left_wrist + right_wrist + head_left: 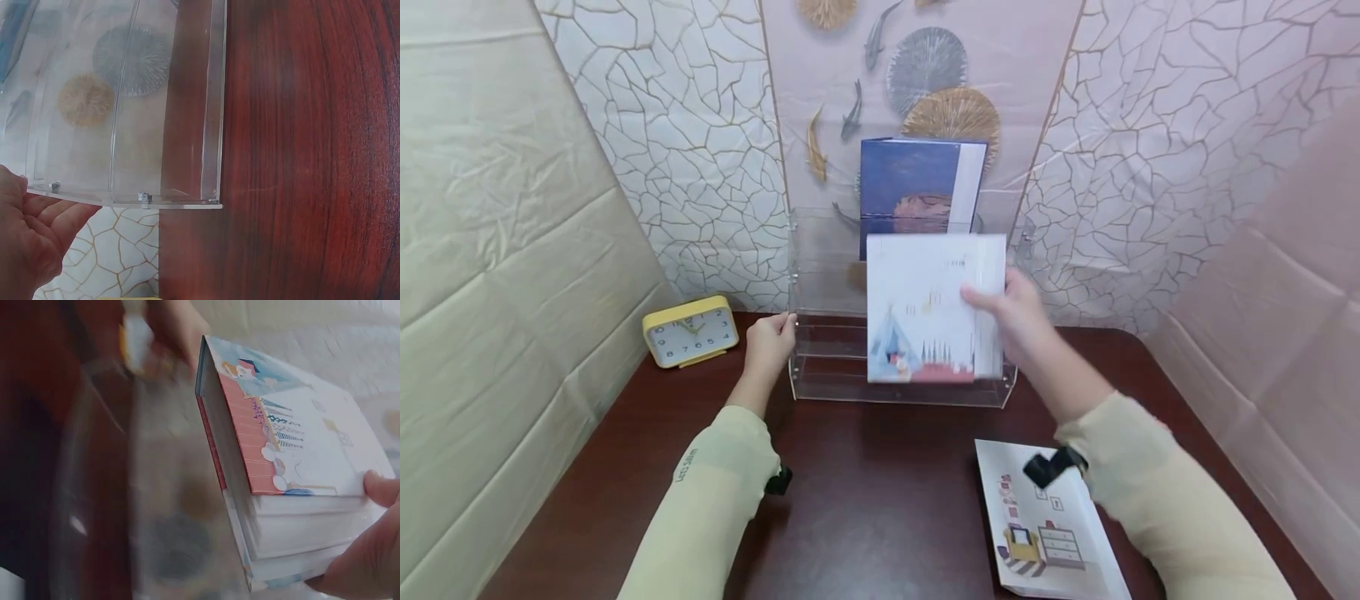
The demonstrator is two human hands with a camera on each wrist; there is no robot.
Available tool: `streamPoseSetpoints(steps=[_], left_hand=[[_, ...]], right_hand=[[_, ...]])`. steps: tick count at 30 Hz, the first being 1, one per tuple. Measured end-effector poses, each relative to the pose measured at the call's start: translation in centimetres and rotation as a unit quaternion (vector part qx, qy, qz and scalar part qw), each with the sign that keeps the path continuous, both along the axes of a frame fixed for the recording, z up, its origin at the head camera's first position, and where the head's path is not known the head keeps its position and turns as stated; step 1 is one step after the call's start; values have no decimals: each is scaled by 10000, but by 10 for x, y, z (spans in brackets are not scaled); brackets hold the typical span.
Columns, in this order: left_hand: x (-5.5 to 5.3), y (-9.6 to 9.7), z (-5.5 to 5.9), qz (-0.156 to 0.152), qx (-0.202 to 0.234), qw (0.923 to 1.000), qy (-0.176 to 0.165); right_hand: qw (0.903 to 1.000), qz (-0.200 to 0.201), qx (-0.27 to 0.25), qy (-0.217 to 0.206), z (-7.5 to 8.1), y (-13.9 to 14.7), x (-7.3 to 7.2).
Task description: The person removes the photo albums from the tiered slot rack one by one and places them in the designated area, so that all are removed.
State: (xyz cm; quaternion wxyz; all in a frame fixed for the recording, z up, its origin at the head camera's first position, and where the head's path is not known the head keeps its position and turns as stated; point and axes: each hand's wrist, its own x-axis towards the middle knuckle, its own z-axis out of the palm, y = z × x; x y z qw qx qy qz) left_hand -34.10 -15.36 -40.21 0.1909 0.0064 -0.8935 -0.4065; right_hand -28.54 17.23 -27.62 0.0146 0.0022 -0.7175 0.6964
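A clear acrylic rack (827, 385) with tiers stands at the back of the table. My left hand (767, 342) pinches the rack's left side panel; in the left wrist view the fingers (56, 219) lie behind that edge and the thumb in front. My right hand (1026, 321) grips a white picture book (917, 275) by its right side, thumb on the cover, in front of the rack. A blue tent and a red band mark its cover. Behind it, a dark blue book (910, 183) stands upright in the upper tier, its lower part hidden.
On the table's (880, 500) right front lies another white book (1045, 525) with a furniture drawing, partly under my right forearm. A yellow alarm clock (692, 332) stands left of the rack. Patterned and beige cloth walls (700, 150) close in the back and sides.
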Motion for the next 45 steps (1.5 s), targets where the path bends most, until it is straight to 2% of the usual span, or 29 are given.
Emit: streamPoseSetpoints(steps=[5, 10, 13, 17, 26, 29, 34, 39, 45], left_hand=[[1, 0, -4, 2, 30, 10000, -89], [2, 0, -6, 7, 36, 9999, -118], [1, -1, -6, 14, 31, 9999, -111], [2, 0, -4, -15, 103, 9999, -130], [3, 2, -2, -82, 133, 9996, -252], [2, 2, -1, -119, 141, 9996, -226], [0, 0, 0, -57, 38, 9999, -100], [-1, -2, 1, -4, -50, 10000, 8], [2, 0, 1, 3, -69, 10000, -43]], right_hand=[[9945, 383, -509, -829, -56, -9, 41], [9845, 356, -643, -1595, -107, -27, 83], [9801, 382, -464, -1894, -128, -34, 97], [9747, 592, -184, -2145, -148, -32, 105], [9683, 438, 352, -2432, -171, -29, 107], [9693, 250, 537, -2385, -175, -31, 109], [9648, -164, 1067, -2398, -181, -34, 110], [9647, -361, 1641, -2027, -183, -37, 115], [9513, -149, 2728, -1430, -180, -41, 130]])
